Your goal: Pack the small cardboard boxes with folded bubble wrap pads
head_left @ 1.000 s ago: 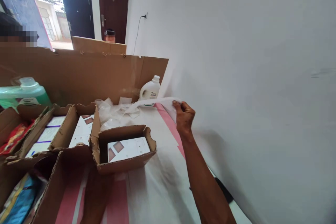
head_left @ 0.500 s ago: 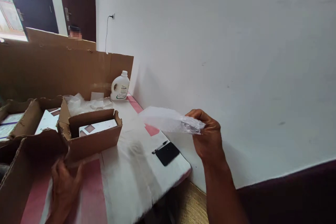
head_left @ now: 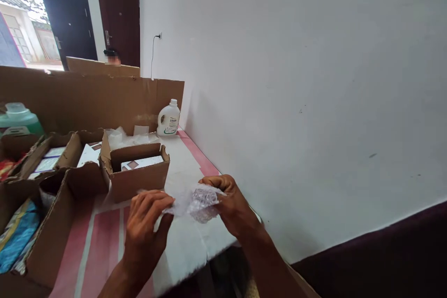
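My right hand point(head_left: 232, 205) grips a crumpled piece of clear bubble wrap point(head_left: 203, 201) above the table's right side, fingers wrapped round its end. At the other end, my left hand point(head_left: 146, 221) pinches the wrap's thin, cloudy edge between thumb and fingers. The sheet stretches between both hands, held off the table point(head_left: 188, 242). Behind my left hand stands an open cardboard box point(head_left: 139, 181) with a white carton point(head_left: 146, 163) inside.
More cardboard compartments point(head_left: 84, 172) line the left, one with a blue packet point(head_left: 24, 233). Clear plastic wrapping point(head_left: 120, 137) lies beside a white jug point(head_left: 170, 118) at the back. A teal bottle point(head_left: 21, 123) stands far left. A wall point(head_left: 296, 79) borders the right. Part of a person point(head_left: 112, 57) shows beyond the cardboard screen.
My right hand has come left and down with the bubble wrap. My left hand has risen from the table by the boxes and taken the wrap's other edge. The view has shifted.
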Demonstrator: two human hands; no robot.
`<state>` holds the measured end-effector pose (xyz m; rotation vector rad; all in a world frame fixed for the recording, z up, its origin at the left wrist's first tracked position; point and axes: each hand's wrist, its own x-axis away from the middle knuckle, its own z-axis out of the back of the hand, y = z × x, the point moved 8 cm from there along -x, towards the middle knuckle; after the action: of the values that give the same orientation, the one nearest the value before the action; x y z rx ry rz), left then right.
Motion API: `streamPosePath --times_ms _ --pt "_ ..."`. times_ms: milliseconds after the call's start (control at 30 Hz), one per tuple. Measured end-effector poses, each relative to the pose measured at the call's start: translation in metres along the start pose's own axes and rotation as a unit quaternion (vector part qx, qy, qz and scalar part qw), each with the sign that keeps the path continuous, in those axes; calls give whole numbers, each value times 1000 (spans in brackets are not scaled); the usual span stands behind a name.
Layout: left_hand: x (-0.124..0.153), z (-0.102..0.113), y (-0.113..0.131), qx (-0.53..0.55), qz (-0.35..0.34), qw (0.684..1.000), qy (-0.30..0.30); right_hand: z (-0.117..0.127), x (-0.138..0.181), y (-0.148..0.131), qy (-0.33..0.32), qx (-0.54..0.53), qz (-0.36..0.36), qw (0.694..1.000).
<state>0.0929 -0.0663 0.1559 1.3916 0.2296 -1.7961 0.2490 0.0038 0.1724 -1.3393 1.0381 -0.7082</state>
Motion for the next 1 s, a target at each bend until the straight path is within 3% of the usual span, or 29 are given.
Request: streamPosePath --times_ms 100,200,367,533,667,767,867,1000 --pt "-6 14 -25 46 70 996 -36 0 -2 3 -50 24 -39 998" --pt "-11 38 -36 -1 63 997 -48 2 -3 18 -123 18 -83 989" --pt "-13 72 -30 -105 24 994 -24 5 -15 66 -100 -81 -97 987" --pt "13 45 -40 -42 75 989 -122 -10 -19 98 -78 -115 -87 987" --pt "35 31 -45 -12 67 991 -112 -11 -18 110 -48 -134 -76 987" --pt "38 44 -39 -57 47 993 -94 3 -21 123 43 -171 -80 981" --pt "42 56 -18 -128 -16 984 -122 13 -25 135 96 -183 -84 975" --pt "75 37 16 -120 -137 967 -181 17 -33 162 52 -141 -123 981"
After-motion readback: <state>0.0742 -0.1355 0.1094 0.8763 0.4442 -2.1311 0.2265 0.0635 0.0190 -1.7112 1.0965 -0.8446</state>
